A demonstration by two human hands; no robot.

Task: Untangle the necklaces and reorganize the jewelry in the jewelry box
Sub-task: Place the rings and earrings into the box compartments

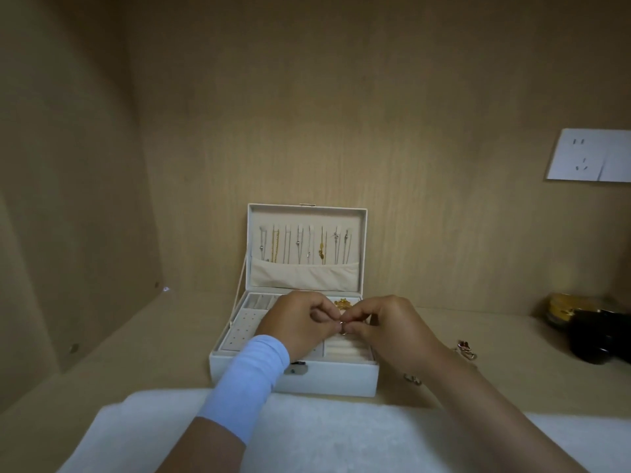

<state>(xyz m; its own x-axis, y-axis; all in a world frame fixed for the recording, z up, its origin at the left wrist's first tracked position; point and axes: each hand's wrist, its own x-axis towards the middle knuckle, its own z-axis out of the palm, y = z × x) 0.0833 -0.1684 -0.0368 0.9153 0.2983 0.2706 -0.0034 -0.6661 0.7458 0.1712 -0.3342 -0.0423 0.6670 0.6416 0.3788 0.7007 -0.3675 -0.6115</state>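
A white jewelry box (pixel 327 378) stands open on the wooden shelf, its lid upright with several necklaces (pixel 304 245) hanging in a row above a cloth pocket. My left hand (pixel 297 322) and my right hand (pixel 392 326) meet over the box's tray, and both pinch a small ring (pixel 342 327) between their fingertips. A tangle of gold jewelry (pixel 342 304) lies in a rear compartment just behind my fingers. A padded ring roll (pixel 345 351) shows under my right hand, and an earring panel with holes (pixel 240 327) is at the left.
Two small jewelry pieces lie on the shelf to the right of the box, one pink-gold (pixel 466 349) and one nearer (pixel 413 378). A dark object (pixel 594 331) sits at far right. A white cloth (pixel 307 435) covers the front. A wall socket (pixel 590 155) is upper right.
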